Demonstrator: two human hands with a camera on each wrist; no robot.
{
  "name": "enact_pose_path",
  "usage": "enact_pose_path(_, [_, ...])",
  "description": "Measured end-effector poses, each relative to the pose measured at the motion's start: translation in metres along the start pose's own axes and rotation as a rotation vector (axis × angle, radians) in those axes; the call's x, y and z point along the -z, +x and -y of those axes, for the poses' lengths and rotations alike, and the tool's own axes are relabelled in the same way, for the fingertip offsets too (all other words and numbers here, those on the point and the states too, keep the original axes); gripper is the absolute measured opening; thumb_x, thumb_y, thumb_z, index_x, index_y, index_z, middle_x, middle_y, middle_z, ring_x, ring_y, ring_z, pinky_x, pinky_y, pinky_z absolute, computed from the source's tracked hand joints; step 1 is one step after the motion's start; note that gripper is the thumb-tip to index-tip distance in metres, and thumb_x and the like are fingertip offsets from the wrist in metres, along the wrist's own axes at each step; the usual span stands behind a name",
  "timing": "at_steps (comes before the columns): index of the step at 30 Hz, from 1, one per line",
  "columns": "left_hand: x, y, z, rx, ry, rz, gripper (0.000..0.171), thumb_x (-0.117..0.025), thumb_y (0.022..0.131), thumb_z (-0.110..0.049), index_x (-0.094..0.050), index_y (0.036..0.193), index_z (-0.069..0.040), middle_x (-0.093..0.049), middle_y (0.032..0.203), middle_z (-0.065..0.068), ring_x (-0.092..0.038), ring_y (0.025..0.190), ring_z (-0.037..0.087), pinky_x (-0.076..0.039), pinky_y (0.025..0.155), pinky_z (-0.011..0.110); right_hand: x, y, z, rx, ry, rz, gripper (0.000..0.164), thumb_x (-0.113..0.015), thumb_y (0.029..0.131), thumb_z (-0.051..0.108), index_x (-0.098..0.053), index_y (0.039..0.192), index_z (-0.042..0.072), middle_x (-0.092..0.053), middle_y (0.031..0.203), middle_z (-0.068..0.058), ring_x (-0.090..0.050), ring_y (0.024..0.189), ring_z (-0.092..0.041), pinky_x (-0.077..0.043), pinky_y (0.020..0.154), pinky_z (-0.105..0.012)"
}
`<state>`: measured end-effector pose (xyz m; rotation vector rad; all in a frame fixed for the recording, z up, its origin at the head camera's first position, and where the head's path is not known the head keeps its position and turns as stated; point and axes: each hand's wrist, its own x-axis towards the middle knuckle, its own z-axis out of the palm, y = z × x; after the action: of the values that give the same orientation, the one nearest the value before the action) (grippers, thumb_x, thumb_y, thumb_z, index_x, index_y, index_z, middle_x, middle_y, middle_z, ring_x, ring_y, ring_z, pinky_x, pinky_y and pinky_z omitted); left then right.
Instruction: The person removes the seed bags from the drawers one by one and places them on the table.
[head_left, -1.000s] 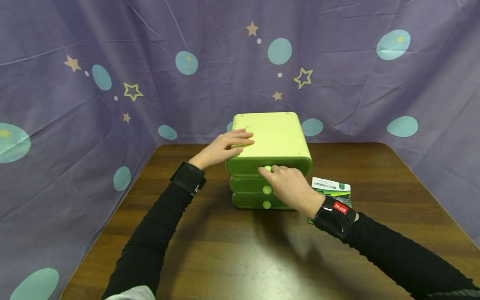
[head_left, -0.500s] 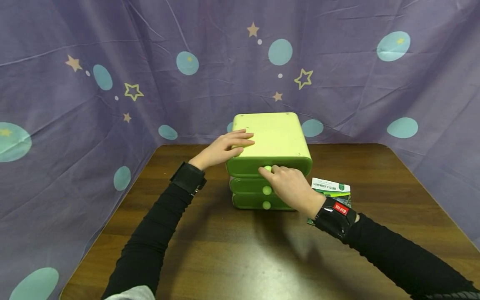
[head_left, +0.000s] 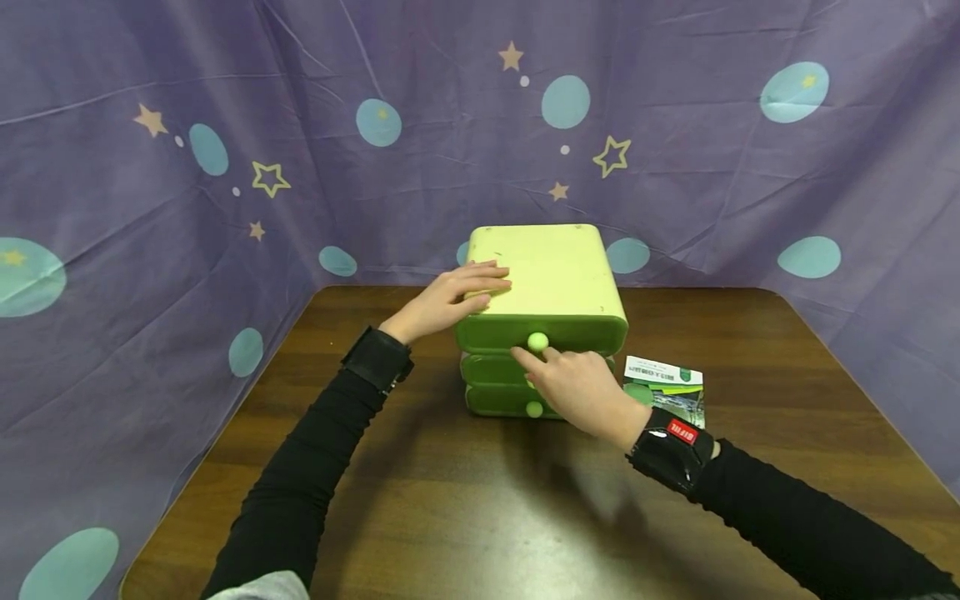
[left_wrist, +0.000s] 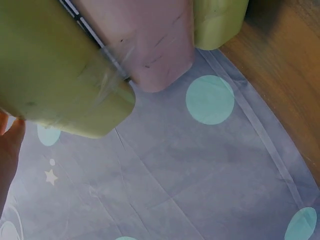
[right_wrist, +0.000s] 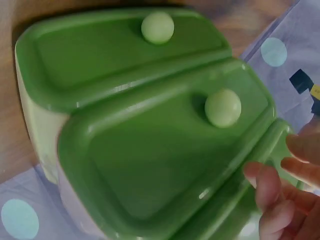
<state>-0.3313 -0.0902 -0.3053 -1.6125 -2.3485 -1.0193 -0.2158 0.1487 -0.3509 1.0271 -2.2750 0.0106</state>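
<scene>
A small three-drawer cabinet (head_left: pixel 551 267) has a pale yellow-green top and green fronts with round knobs. My left hand (head_left: pixel 450 300) rests on the top's left edge, fingers extended. In the left wrist view its fingers show at the left edge, by the cabinet's yellow-green and pink side walls (left_wrist: pixel 145 45). My right hand (head_left: pixel 585 387) is before the fronts, just below the top knob (head_left: pixel 537 342), its fingers loosely bent around nothing. The right wrist view shows the fingers near the top drawer front, with the middle knob (right_wrist: pixel 223 108) and bottom knob (right_wrist: pixel 157 27) untouched. All three drawers look pushed in.
A white and green printed packet (head_left: pixel 667 375) lies to the right of the cabinet, partly behind my right wrist. The brown wooden table (head_left: pixel 450 517) is backed by a purple curtain (head_left: pixel 420 200) with stars and teal dots.
My right hand has let go of the top knob and dropped slightly below it, so that knob now shows fully. The left hand has stayed on the cabinet top.
</scene>
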Motion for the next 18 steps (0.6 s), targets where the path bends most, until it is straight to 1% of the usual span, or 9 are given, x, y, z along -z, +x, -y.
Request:
enact_pose_path(2, [-0.002,-0.001,-0.001,-0.03,0.008,-0.012,0.086,-0.037,0.102,-0.067,-0.059,0.137,0.009,-0.049,0.148,0.026,-0.032,0.147,0.036,-0.014,0.124,0.043,-0.003,-0.002,0.002,0.003,0.014,0.023,0.035,-0.084,0.085,0.014,-0.066,0.114,0.006,-0.06,0.066,-0.008,-0.054,0.044,-0.018,-0.043,0.034,-0.03])
enact_pose_path(3, [-0.003,-0.002,-0.001,-0.046,0.019,-0.014,0.08,-0.043,0.103,-0.063,-0.059,0.137,0.008,-0.049,0.147,0.026,-0.033,0.147,0.036,-0.013,0.124,0.043,-0.004,-0.004,0.003,0.001,0.022,0.033,0.033,-0.084,0.085,0.013,-0.066,0.112,0.006,-0.059,0.065,-0.008,-0.054,0.043,-0.018,-0.042,0.034,-0.03])
enact_pose_path(5, [-0.004,-0.004,-0.002,-0.074,0.051,-0.005,0.065,-0.056,0.104,-0.049,-0.06,0.136,0.008,-0.05,0.147,0.026,-0.034,0.146,0.036,-0.012,0.124,0.044,-0.008,-0.006,0.005,-0.003,0.024,0.052,0.029,-0.084,0.085,0.013,-0.065,0.106,0.006,-0.056,0.063,-0.006,-0.053,0.043,-0.019,-0.042,0.033,-0.03])
enact_pose_path(7, [-0.006,-0.005,-0.004,-0.092,0.087,0.007,0.053,-0.067,0.1,-0.031,-0.06,0.136,0.007,-0.051,0.147,0.025,-0.035,0.145,0.035,-0.013,0.124,0.044,-0.012,-0.008,0.006,-0.01,0.017,0.064,0.028,-0.084,0.084,0.013,-0.062,0.1,0.007,-0.055,0.062,-0.006,-0.053,0.042,-0.02,-0.041,0.033,-0.031])
enact_pose_path(9, [-0.007,-0.005,-0.005,-0.102,0.124,0.016,0.048,-0.073,0.095,-0.015,-0.061,0.136,0.006,-0.051,0.147,0.024,-0.035,0.145,0.035,-0.014,0.124,0.045,-0.016,-0.009,0.006,-0.02,0.012,0.077,0.029,-0.085,0.083,0.013,-0.059,0.095,0.008,-0.056,0.063,-0.006,-0.052,0.042,-0.02,-0.041,0.033,-0.032])
enact_pose_path(10, [-0.007,-0.005,-0.005,-0.105,0.142,0.018,0.048,-0.075,0.093,-0.011,-0.061,0.135,0.006,-0.051,0.146,0.024,-0.036,0.145,0.035,-0.015,0.124,0.045,-0.018,-0.009,0.007,-0.025,0.01,0.085,0.029,-0.085,0.083,0.013,-0.058,0.093,0.009,-0.057,0.063,-0.006,-0.053,0.042,-0.02,-0.042,0.033,-0.032])
enact_pose_path(13, [-0.007,-0.006,-0.005,-0.108,0.17,0.014,0.047,-0.076,0.091,-0.008,-0.063,0.134,0.006,-0.053,0.145,0.024,-0.038,0.144,0.036,-0.018,0.123,0.044,-0.023,-0.009,0.007,-0.036,0.007,0.118,0.029,-0.085,0.081,0.008,-0.057,0.088,0.01,-0.059,0.065,-0.006,-0.052,0.043,-0.02,-0.042,0.033,-0.033])
enact_pose_path(16, [-0.006,-0.006,-0.005,-0.112,0.176,0.012,0.046,-0.076,0.09,-0.008,-0.064,0.133,0.006,-0.053,0.144,0.024,-0.039,0.143,0.037,-0.02,0.123,0.043,-0.027,-0.009,0.007,-0.041,0.002,0.151,0.028,-0.082,0.078,-0.002,-0.059,0.089,0.01,-0.06,0.066,-0.007,-0.051,0.044,-0.018,-0.044,0.034,-0.034])
enact_pose_path(18, [-0.006,-0.005,-0.005,-0.112,0.175,0.017,0.046,-0.076,0.09,-0.008,-0.064,0.132,0.005,-0.054,0.144,0.024,-0.039,0.142,0.037,-0.021,0.122,0.042,-0.028,-0.009,0.008,-0.041,-0.006,0.171,0.031,-0.079,0.076,-0.008,-0.059,0.092,0.01,-0.06,0.067,-0.008,-0.051,0.044,-0.018,-0.044,0.035,-0.034])
